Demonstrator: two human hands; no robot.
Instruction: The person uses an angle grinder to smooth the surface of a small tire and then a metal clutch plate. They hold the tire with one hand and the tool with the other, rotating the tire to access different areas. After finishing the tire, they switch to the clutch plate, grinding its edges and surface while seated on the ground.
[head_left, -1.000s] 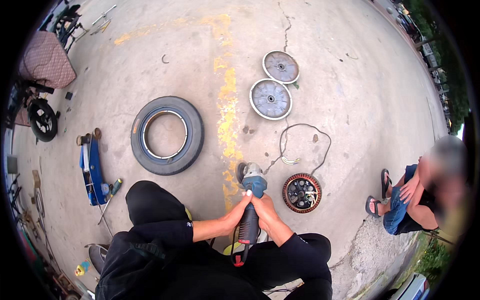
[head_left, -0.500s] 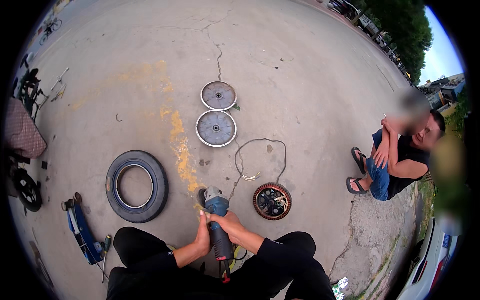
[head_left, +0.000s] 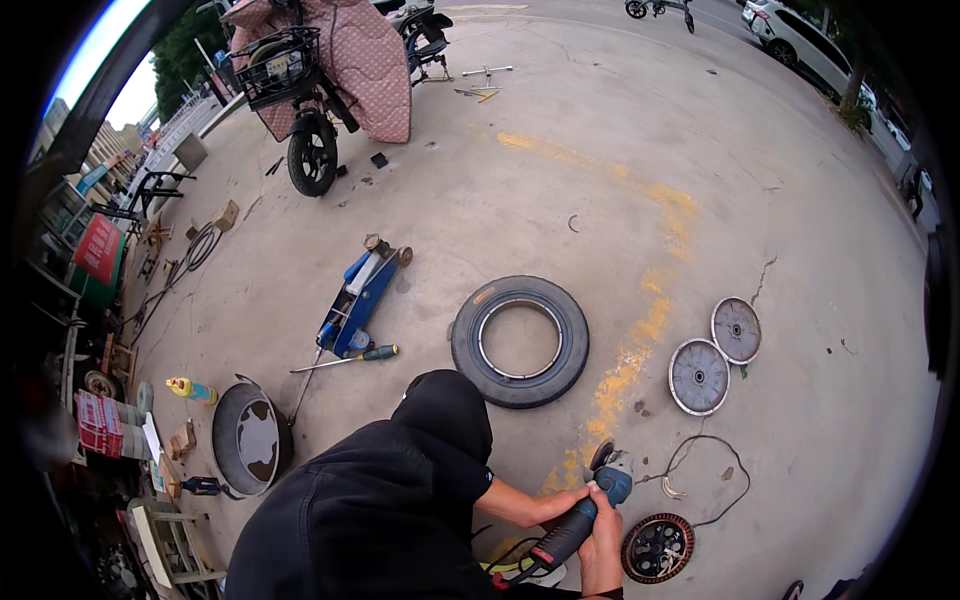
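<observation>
Both my hands are on a blue and black angle grinder (head_left: 572, 522), low in the view and right of the middle. My left hand (head_left: 548, 507) closes on its body from the left, and my right hand (head_left: 603, 535) grips it from the right, near the head. The grinder's disc (head_left: 602, 454) points away from me, above the concrete; whether it spins I cannot tell. Just right of my right hand lies a round motor stator (head_left: 657, 549) with copper windings and a black cable (head_left: 745, 478). Beyond my left hand, a black tyre (head_left: 572, 345) lies flat around a metal rim.
Two round grey metal covers (head_left: 699, 377) lie at the right. Left of the tyre are a blue floor jack (head_left: 362, 302) and a screwdriver (head_left: 378, 353). A metal basin (head_left: 226, 450), a yellow bottle (head_left: 192, 390) and a wooden stool (head_left: 165, 530) stand farther left. A scooter (head_left: 312, 155) is parked far back.
My view has swung left, so the ground things appear farther right and the basin and scooter come into sight. The seated person is out of view. Both hands still hold the angle grinder.
</observation>
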